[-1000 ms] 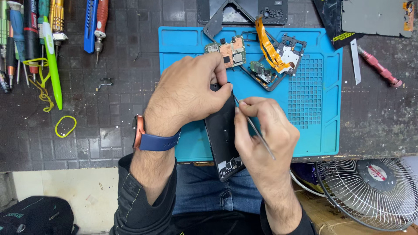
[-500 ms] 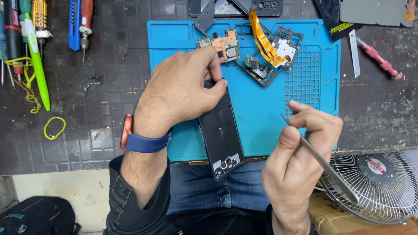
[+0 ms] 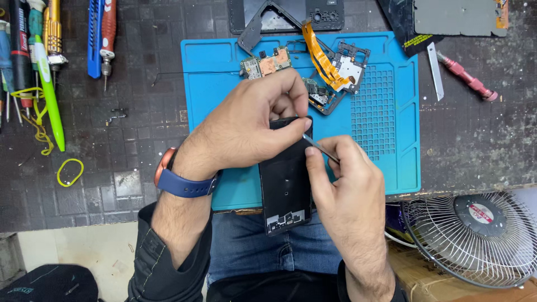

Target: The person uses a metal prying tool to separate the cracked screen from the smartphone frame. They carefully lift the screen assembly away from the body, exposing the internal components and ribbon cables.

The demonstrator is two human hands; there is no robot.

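Metal tweezers (image 3: 320, 147) in right hand (image 3: 347, 196) back at phone frame (image 3: 285, 179)

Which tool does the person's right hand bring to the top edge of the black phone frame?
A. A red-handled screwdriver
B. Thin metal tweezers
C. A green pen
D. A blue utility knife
B: the right hand pinches thin metal tweezers whose tip meets the upper edge of the black phone frame, which the left hand grips from above.

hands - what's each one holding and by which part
Left hand grips the black phone frame at its top end; right hand pinches metal tweezers mid-shaft.
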